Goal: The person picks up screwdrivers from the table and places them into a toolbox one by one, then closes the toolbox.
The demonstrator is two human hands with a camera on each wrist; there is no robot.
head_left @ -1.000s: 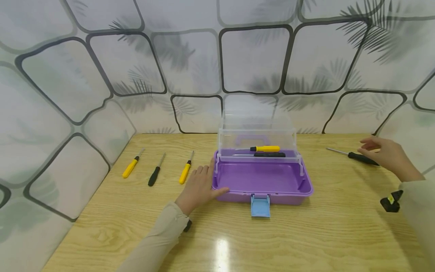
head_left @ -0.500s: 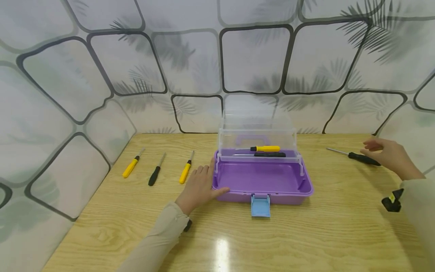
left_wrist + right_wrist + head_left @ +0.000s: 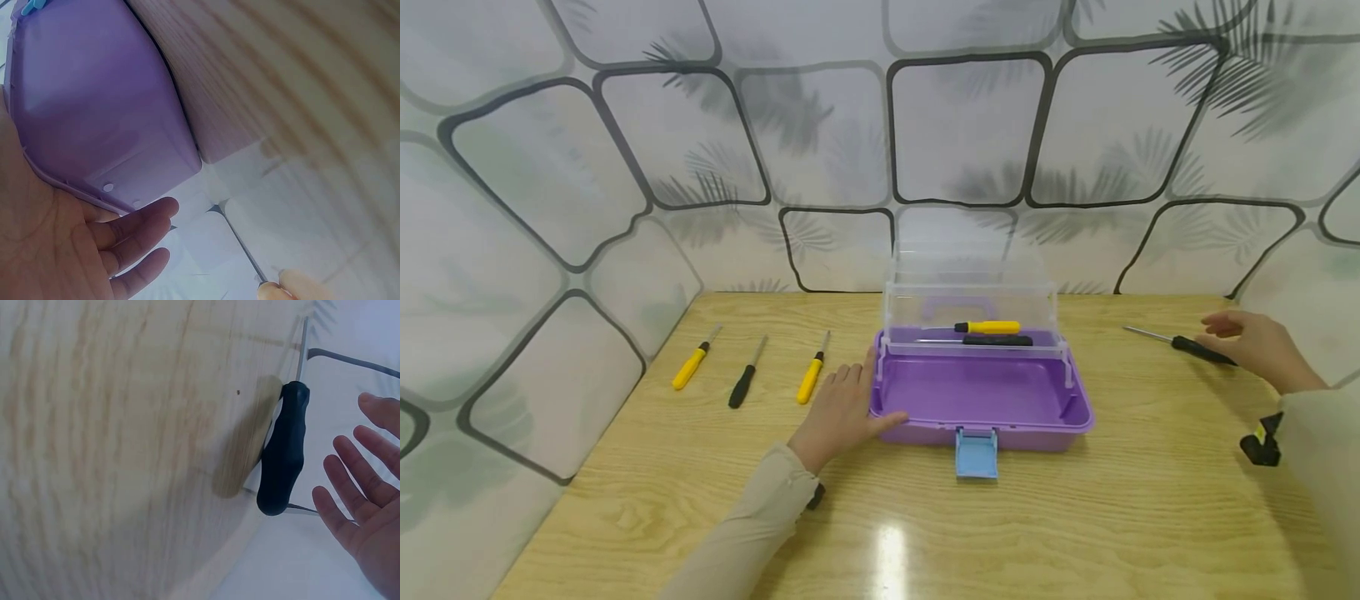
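My left hand [image 3: 841, 414] rests against the left end of a purple toolbox [image 3: 979, 438], with the thumb along its front wall. In the left wrist view, the fingers [image 3: 134, 228] of that hand extend past the box rim, loosely straight. Over at the right, my right hand [image 3: 1257, 350] hovers beside a black-handled screwdriver [image 3: 1201, 350] lying on the table. The right wrist view shows the fingers [image 3: 356, 487] spread apart from the black handle, holding nothing. Inside the box, a yellow screwdriver [image 3: 991, 327] and a black screwdriver [image 3: 997, 341] lie along the back.
Left of the box lie a yellow screwdriver [image 3: 690, 367], a black one [image 3: 742, 387] and another yellow one [image 3: 809, 381]. The box's transparent lid [image 3: 970, 283] stands raised at the back, and its blue latch [image 3: 977, 457] hangs open. A patterned backdrop [image 3: 962, 133] encloses the table [image 3: 1045, 533].
My right hand has come slightly lower beside the black screwdriver. The left hand and the toolbox keep their places, and the head view has shifted a little.
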